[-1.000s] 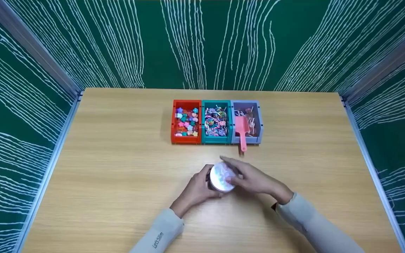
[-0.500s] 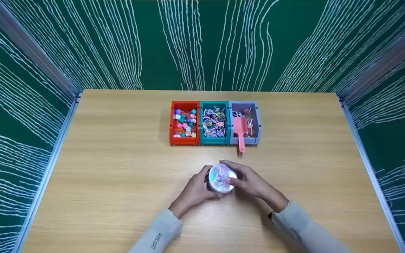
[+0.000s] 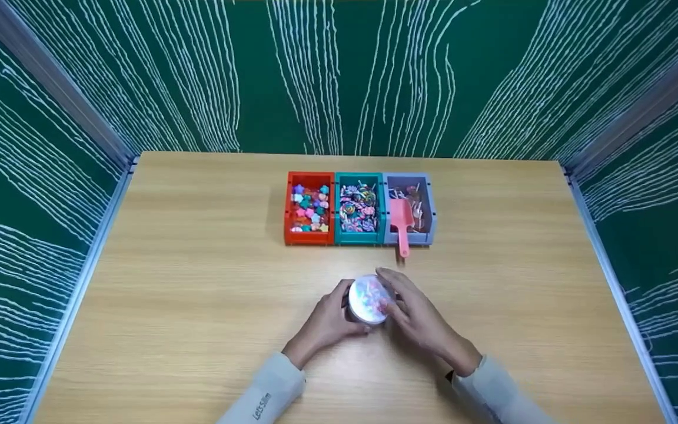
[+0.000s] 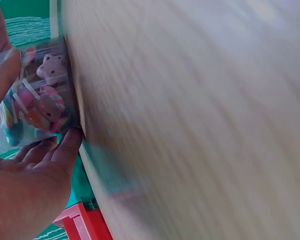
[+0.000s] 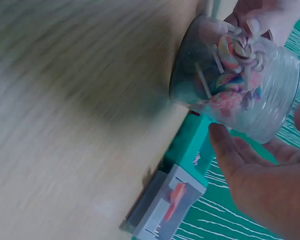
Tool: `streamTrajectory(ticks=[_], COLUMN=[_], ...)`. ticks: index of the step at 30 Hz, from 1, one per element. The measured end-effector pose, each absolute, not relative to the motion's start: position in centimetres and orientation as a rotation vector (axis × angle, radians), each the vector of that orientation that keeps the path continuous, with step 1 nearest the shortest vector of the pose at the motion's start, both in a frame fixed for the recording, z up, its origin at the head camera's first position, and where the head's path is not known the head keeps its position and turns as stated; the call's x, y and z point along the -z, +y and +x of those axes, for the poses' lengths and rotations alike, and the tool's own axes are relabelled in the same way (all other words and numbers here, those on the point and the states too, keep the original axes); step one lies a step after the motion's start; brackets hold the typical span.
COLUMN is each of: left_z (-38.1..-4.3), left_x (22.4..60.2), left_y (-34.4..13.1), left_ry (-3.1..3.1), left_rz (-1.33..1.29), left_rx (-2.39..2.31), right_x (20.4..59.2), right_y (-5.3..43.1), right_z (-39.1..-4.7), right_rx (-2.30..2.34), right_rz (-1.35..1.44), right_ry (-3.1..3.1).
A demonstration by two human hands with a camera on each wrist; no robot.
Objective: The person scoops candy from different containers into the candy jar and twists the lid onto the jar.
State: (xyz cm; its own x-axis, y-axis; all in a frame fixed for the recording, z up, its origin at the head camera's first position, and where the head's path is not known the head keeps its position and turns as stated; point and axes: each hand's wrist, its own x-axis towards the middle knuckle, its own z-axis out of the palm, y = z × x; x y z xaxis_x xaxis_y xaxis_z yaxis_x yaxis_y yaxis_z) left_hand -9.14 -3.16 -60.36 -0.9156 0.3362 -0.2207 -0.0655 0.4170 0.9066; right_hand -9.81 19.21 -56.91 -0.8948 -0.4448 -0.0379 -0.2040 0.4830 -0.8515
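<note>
A clear jar (image 5: 230, 80) full of small charms, some shaped like lollipops, is between my hands near the table's middle. A pinkish star charm (image 4: 52, 69) shows inside it in the left wrist view. My left hand (image 3: 326, 324) grips the jar from the left, its thumb across the near side. The clear lid (image 3: 368, 299) glares white in the head view. Around its right side lies my right hand (image 3: 418, 318), thumb against the lid's edge. In the right wrist view its fingers (image 5: 230, 150) stretch loosely beneath the jar, with a gap by the lid.
Three joined bins stand behind the jar: red (image 3: 309, 238) with star beads, teal (image 3: 359, 238) with lollipop charms, and lilac (image 3: 424, 238) with more charms. A pink scoop (image 3: 402, 221) leans over the lilac bin's front. Green walls (image 3: 398, 76) enclose the wooden table (image 3: 198, 265).
My right hand has turned clockwise about the lid, its wrist swinging down toward me and its fingers pointing more away from me. My left hand keeps its grip on the jar.
</note>
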Motion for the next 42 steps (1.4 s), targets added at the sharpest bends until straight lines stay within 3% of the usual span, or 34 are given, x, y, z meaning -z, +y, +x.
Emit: streamTrajectory(ticks=[9, 24, 38, 42], left_z=[-9.0, -9.3, -9.2, -9.3], left_x=[60.2, 60.0, 60.3, 60.1], left_y=[-3.1, -3.2, -3.3, -3.3], left_ry=[2.329, 2.324, 2.355, 2.389], left_rz=[0.212, 0.232, 0.337, 0.354], left_rx=[-1.484, -1.490, -1.442, -1.422], right_x=[56.5, 56.7, 52.2, 51.6], right_y=[18.6, 18.3, 16.3, 14.9], right_z=[-9.2, -8.8, -10.1, -10.0], right_rx=[1.100, 1.088, 0.593, 0.481], right_rz=[-0.669, -0.737, -0.920, -0.856], right_ry=[2.657, 2.712, 2.716, 2.791])
